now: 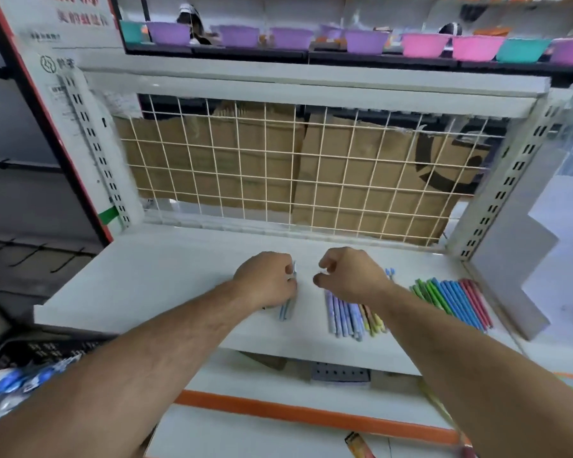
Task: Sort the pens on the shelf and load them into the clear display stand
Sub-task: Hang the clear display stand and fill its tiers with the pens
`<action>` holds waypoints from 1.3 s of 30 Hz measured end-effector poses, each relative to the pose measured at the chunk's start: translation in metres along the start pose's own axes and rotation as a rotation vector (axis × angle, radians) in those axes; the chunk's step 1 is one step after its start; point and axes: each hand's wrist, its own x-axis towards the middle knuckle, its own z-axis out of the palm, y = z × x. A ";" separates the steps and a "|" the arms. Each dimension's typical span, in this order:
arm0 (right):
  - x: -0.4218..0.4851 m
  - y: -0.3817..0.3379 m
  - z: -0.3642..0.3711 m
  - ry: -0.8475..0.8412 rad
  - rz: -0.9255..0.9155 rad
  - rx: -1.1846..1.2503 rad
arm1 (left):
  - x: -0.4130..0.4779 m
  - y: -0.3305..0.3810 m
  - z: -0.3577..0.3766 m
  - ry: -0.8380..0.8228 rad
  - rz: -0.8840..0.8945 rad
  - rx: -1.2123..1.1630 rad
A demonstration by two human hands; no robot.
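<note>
A person's left hand (265,279) grips a few blue-grey pens (286,310) on the white shelf (166,276). The right hand (348,276) is curled above the purple pens (343,317), and whether it pinches anything cannot be told. Keeping each colour bundled with tips aligned would serve best; the clear display stand cannot be made out.

White wire grid back panel (266,160); brown cardboard (361,180) behind it. Slotted grey uprights (93,143) either side. Row of purple, pink and teal plastic basins (424,44) above. Orange edge strip (311,413) below.
</note>
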 end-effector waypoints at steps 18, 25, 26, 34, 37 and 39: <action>0.060 0.005 0.037 -0.107 0.058 0.033 | 0.054 -0.037 0.051 -0.114 -0.231 0.003; 0.071 0.013 0.040 -0.132 0.052 0.044 | 0.059 -0.037 0.050 -0.203 -0.286 0.000; 0.072 0.014 0.041 -0.134 0.051 0.044 | 0.060 -0.037 0.049 -0.202 -0.289 -0.002; 0.074 0.013 0.041 -0.138 0.061 0.059 | 0.061 -0.038 0.043 -0.207 -0.309 -0.068; 0.072 0.009 0.040 -0.137 0.061 0.049 | 0.059 -0.039 0.038 -0.227 -0.347 -0.152; 0.070 0.006 0.038 -0.132 0.057 0.049 | 0.058 -0.039 0.032 -0.221 -0.379 -0.244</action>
